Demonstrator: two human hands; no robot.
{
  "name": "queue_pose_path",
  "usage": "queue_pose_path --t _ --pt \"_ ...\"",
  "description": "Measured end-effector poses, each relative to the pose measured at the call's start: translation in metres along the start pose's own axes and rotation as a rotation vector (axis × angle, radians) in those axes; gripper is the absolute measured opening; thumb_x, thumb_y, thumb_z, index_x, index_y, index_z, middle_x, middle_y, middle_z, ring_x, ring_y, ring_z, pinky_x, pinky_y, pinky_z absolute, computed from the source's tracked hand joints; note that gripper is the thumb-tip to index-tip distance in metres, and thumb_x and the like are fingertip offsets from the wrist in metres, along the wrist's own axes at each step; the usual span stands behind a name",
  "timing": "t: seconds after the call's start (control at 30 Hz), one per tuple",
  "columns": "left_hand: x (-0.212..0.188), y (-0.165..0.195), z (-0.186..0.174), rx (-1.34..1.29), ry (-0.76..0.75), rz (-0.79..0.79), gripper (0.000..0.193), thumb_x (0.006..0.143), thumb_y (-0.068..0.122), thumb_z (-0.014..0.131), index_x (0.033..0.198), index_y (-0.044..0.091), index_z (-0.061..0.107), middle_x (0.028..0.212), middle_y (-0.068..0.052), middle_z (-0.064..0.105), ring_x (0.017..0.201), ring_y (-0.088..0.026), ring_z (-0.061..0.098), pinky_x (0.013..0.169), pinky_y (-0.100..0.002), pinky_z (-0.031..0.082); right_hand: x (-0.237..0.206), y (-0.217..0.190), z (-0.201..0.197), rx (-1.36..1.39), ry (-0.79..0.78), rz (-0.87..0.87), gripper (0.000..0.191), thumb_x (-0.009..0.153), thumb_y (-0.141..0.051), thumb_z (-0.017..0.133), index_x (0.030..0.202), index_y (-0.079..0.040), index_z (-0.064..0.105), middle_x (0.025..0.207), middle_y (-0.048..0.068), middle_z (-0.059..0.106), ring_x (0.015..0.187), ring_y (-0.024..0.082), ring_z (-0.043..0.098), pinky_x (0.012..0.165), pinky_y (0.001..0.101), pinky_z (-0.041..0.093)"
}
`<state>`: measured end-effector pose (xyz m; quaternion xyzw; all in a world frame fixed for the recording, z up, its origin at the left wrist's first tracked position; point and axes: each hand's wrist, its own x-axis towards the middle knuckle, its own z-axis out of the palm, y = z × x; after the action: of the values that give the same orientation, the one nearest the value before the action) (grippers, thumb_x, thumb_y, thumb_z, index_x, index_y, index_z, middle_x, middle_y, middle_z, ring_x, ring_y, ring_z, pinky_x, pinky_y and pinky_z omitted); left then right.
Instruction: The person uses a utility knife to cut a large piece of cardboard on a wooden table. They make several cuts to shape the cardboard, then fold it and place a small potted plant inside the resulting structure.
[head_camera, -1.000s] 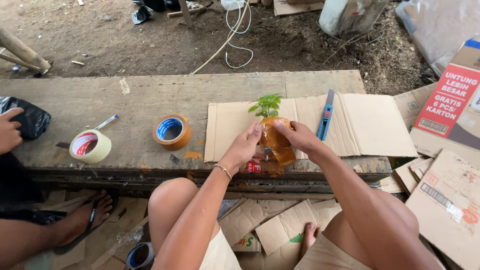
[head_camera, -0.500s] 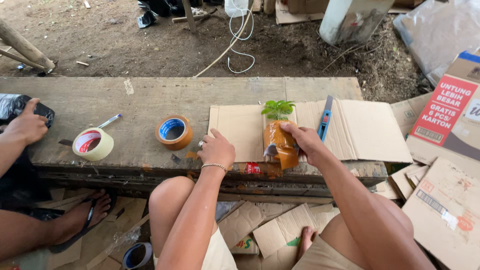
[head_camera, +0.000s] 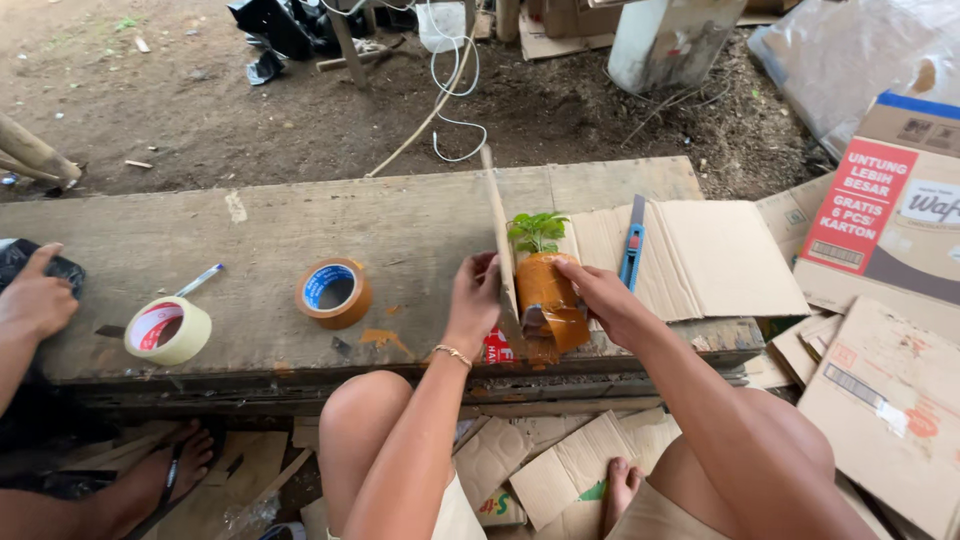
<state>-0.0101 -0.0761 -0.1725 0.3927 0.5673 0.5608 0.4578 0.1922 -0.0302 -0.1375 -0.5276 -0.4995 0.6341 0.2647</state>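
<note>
Left hand closed on the raised flap of the cardboard sheet, thumb and fingers pinching its near edge and holding it nearly upright against the left side of the small potted plant. Right hand cupped round the right side of that orange-wrapped plant, fingers curled on it, pressing it toward the flap. Plant lying on the sheet at the near edge of the wooden bench, green leaves pointing away. Blue box cutter resting on the flat half of the sheet, just right of the plant.

To fold well: keep the crease straight and tight against the plant, hold the wrap low (not by the leaves, which crush easily), and keep the bundle back from the bench edge.

Nearby: 1 brown tape roll, 1 clear tape roll with a pen behind it, and another person's hand at the far left.
</note>
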Motion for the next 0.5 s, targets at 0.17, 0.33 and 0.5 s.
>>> queue_pose_path --t 0.17,0.33,0.5 --pt "-0.005 -0.022 0.029 -0.484 -0.268 0.028 0.070 0.102 0.063 0.036 0.151 0.012 0.046 0.143 -0.002 0.059 0.129 -0.011 0.057 0.107 -0.029 0.047 -0.017 -0.009 -0.002 -0.051 0.060 0.035 0.059 0.089 -0.052 0.068 0.118 -0.002 0.075 0.076 0.003 0.061 0.059 0.013 0.055 0.049 0.0304 0.042" --pt "-0.016 -0.005 0.027 -0.571 -0.326 -0.140 0.079 0.098 0.068 0.033 0.151 0.011 0.045 0.140 -0.006 0.060 0.126 -0.018 0.059 0.103 -0.035 0.052 -0.020 -0.015 0.001 -0.042 0.088 0.051 0.055 0.087 -0.049 0.069 0.113 -0.001 0.076 0.072 0.004 0.062 0.055 0.015 0.058 0.048 0.0320 0.044" --pt "-0.017 0.004 0.026 -0.514 -0.343 -0.146 0.082 0.096 0.070 0.031 0.151 0.011 0.045 0.141 -0.007 0.060 0.129 -0.018 0.058 0.106 -0.035 0.049 -0.019 -0.017 -0.002 -0.056 0.104 0.052 0.055 0.084 -0.047 0.071 0.112 0.000 0.077 0.071 0.005 0.061 0.057 0.015 0.058 0.048 0.0334 0.045"
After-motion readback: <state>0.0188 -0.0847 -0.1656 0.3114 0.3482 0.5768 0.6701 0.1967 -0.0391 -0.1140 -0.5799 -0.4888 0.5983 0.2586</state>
